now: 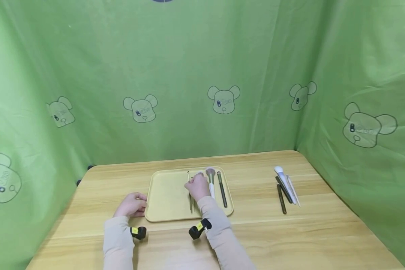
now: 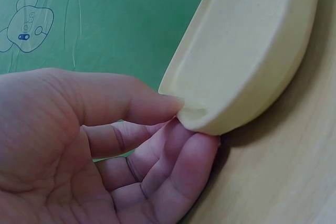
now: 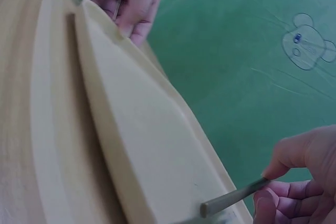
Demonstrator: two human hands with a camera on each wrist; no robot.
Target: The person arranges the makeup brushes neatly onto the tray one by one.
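A cream tray [image 1: 167, 195] lies on the wooden table. My left hand [image 1: 131, 205] grips its left rim, the thumb on the edge and the other fingers curled below it in the left wrist view. Over the tray's right half, my right hand [image 1: 198, 187] pinches a slim makeup brush [image 3: 236, 196] by its handle between thumb and fingers. The hand partly hides it in the head view. To the right of that hand, a fluffy brush with a white handle [image 1: 212, 187] and a dark-handled brush [image 1: 222, 191] lie side by side on the tray.
Several more brushes lie in a loose group on the table's right side, among them a white one [image 1: 285, 182] and a short dark one [image 1: 281, 200]. A green curtain [image 1: 189, 75] with bear-head prints hangs around the table [image 1: 256, 232].
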